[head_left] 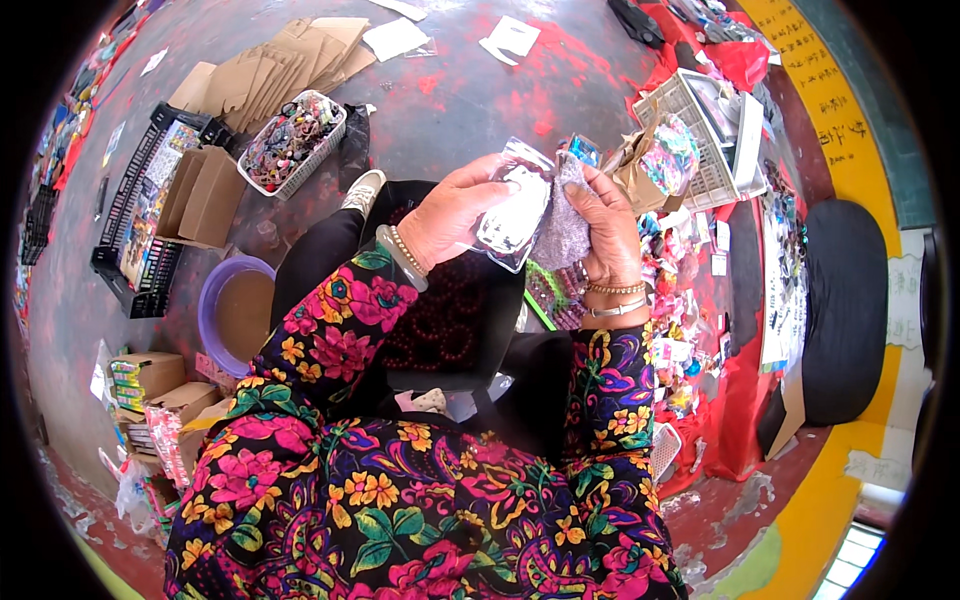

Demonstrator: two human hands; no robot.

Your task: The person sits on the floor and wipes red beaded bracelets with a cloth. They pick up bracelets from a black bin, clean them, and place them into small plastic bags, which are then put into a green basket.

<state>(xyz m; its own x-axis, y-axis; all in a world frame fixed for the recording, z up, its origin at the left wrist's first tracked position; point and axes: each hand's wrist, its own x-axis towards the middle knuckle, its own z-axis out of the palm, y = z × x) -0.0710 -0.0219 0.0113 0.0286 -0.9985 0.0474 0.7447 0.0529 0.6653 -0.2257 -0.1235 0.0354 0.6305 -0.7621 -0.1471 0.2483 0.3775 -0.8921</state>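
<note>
head view. left hand (450, 210): grasping the clear packet (517, 208), thumb on its face, fingers behind. glare washes out part of the packet face; contents cannot be made out. right hand (608, 228): pinching the gray fuzzy piece (562, 238) between thumb and fingers. a small blue packet (583, 150) shows just past the right fingertips; cannot tell whether it is held too.

position: clear packet and gray piece are both up in front of the lap, edge to edge, the packet on the left. they overlap in view; contact between them is unclear, as is whether the packet mouth is open.

step in hand (judged): two-handed handling of packet and gray piece, brought close together. next move (judged): calls for a steady left pinch on the slippery film and a loose right grip, so the soft piece does not bunch.

surroundings: white basket (312, 172) of tangled small goods ahead-left; purple basin (208, 315) at left; white crate (712, 186) ahead-right.
</note>
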